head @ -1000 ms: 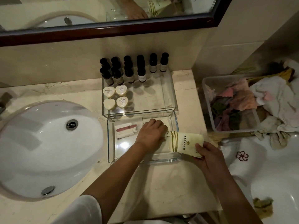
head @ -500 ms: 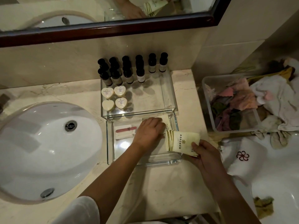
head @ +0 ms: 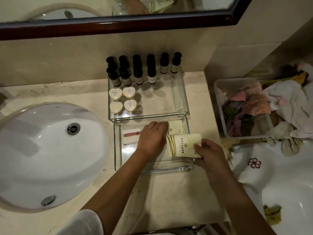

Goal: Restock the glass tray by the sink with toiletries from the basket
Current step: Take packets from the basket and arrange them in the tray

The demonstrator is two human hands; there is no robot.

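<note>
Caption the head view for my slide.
Right hand holds a cream packet over the glass tray; left hand rests inside it.

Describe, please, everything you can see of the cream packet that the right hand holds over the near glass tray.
The flat rectangular cream packet, paper-like, has thin olive stripes at its left end, a small flower emblem, a line of printed characters and a serrated right edge. The right hand pinches its right end, holding it roughly level over the right side of the near clear glass tray, close beside the left hand.
</note>
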